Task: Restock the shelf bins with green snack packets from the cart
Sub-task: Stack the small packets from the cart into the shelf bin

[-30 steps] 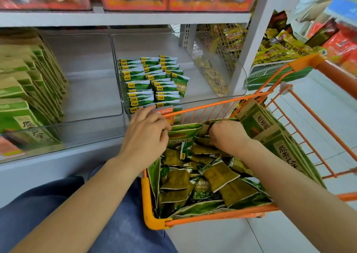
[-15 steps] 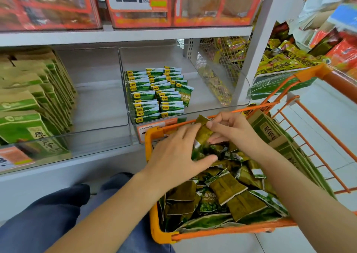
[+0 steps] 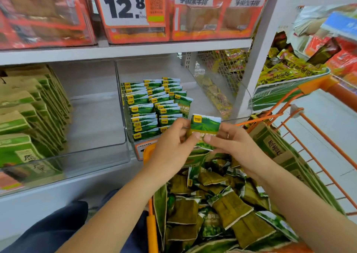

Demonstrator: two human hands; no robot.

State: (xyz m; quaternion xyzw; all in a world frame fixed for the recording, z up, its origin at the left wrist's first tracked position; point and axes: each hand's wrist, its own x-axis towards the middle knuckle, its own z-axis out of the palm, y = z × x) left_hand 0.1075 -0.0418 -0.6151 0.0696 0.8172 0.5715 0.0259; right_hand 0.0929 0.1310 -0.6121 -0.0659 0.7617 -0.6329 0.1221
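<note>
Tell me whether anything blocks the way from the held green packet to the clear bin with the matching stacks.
Nothing visible does. Both hands hold the green snack packet just before the clear plastic bin's open front.

"12.8" on price sign (image 3: pixel 123 4)

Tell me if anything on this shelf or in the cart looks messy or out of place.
Only the cart: its small green packets lie jumbled, many face down. The bin's packets stand in neat rows. Both hands hold one packet upright.
</note>
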